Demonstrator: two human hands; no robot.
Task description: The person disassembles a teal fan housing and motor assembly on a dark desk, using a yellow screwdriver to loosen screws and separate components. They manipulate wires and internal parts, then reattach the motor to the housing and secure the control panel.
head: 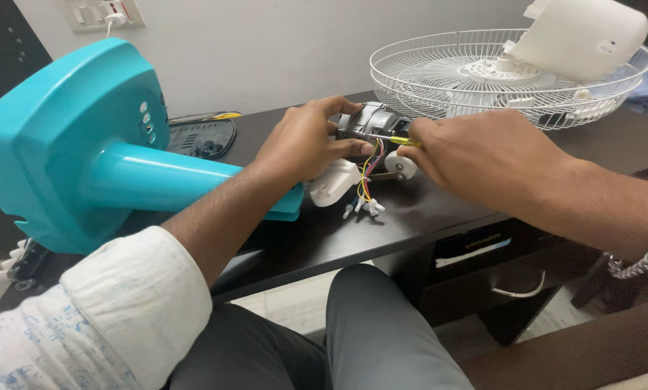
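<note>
A turquoise fan stand (85, 144) lies on its side on the dark desk (411, 217). At the end of its neck sits a grey fan motor (364, 119) with coloured wires (367, 177) hanging loose and a white plastic piece (333, 184) beneath it. My left hand (306, 141) grips the motor from the left. My right hand (476, 155) holds a yellow-handled screwdriver (403, 141) whose tip points into the motor. A small white knob (401, 164) sits just under the screwdriver.
A white wire fan guard (476, 94) lies at the back right with a white plastic cover (584, 36) on it. A dark round plate (201, 137) rests behind the stand. A desk drawer (497, 278) hangs partly open below. My knee (382, 325) is under the desk edge.
</note>
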